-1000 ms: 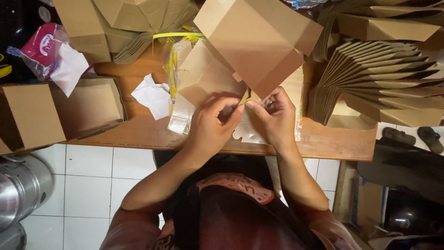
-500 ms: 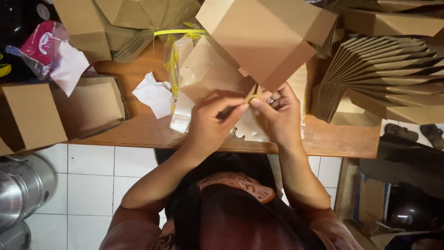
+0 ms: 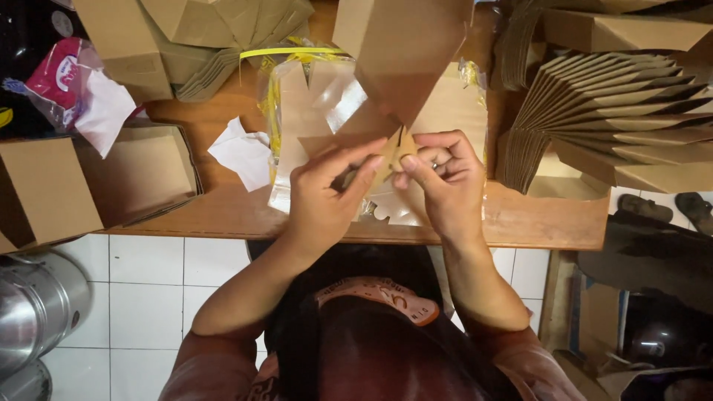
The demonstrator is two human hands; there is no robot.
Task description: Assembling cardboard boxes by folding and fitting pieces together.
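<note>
Head view: stiff brown cardboard box [image 3: 401,52]

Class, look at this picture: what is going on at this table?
A person is folding a brown cardboard box above a wooden table. The left hand and right hand pinch a flap at its lower corner. Beneath lies a plastic-wrapped pack of flat blanks. Fanned flat boxes sit right, an open box left.
</note>
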